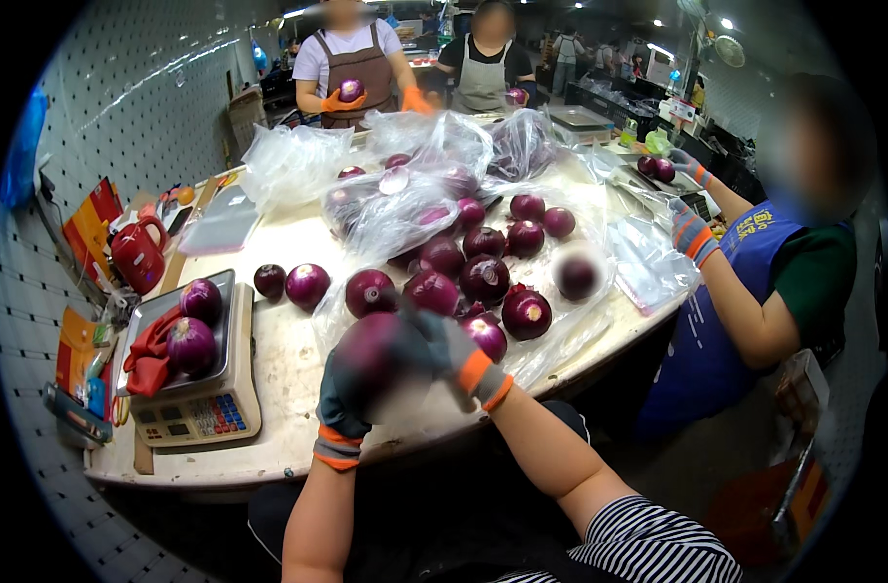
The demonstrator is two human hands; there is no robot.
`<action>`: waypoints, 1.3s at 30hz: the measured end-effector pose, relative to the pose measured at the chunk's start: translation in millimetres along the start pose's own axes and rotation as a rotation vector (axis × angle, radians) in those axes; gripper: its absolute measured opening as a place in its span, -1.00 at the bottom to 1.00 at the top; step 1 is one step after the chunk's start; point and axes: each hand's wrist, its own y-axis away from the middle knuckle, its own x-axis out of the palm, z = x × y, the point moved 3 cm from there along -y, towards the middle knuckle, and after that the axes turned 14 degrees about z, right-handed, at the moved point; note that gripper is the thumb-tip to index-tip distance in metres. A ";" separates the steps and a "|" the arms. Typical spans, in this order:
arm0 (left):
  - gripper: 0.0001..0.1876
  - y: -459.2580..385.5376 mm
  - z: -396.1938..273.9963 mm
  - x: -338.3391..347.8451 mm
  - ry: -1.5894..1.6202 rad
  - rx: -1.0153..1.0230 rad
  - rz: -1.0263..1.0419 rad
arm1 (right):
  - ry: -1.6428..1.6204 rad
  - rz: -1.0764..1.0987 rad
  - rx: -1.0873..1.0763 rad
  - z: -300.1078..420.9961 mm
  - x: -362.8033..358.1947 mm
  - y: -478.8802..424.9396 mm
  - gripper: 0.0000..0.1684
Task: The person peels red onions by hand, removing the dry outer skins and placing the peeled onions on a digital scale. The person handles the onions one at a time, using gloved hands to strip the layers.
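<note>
My left hand [340,397], in a dark glove with an orange and grey cuff, cups a large red onion [370,350] over the table's near edge. At the onion's right side is my right hand [444,346], gloved the same way. Blur over its fingers hides whether they grip the onion or only touch it. Just beyond my hands, several loose red onions [485,278] lie on a clear plastic sheet [560,350]. One paler onion [486,337] sits right beside my right hand.
A digital scale [196,423] at left carries two red onions [191,345] and a red cloth [152,350]. Behind it stands a red electric kettle [138,251]. Clear plastic bags [407,197] cover the table's middle. A gloved co-worker [735,291] works at right; two people [356,65] stand opposite.
</note>
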 end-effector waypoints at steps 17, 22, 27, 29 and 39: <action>-0.19 6.9 -18.2 19.1 -0.647 -0.083 -0.145 | -0.298 0.301 0.170 65.9 -1.3 18.2 0.03; -0.15 7.6 -18.7 19.9 -0.921 -0.029 -0.134 | -0.279 0.351 0.137 53.0 -3.5 15.0 0.03; -0.10 10.1 -21.0 22.8 -1.149 -0.051 -0.090 | -0.413 0.286 0.104 46.9 9.8 17.8 -0.56; -0.10 8.5 -25.0 26.2 -1.222 -0.089 -0.064 | -0.223 0.327 0.156 39.5 9.0 17.7 -0.53; -0.12 12.8 -38.1 14.6 -1.286 -0.203 -0.029 | -0.133 0.286 0.140 30.0 26.1 13.8 -0.46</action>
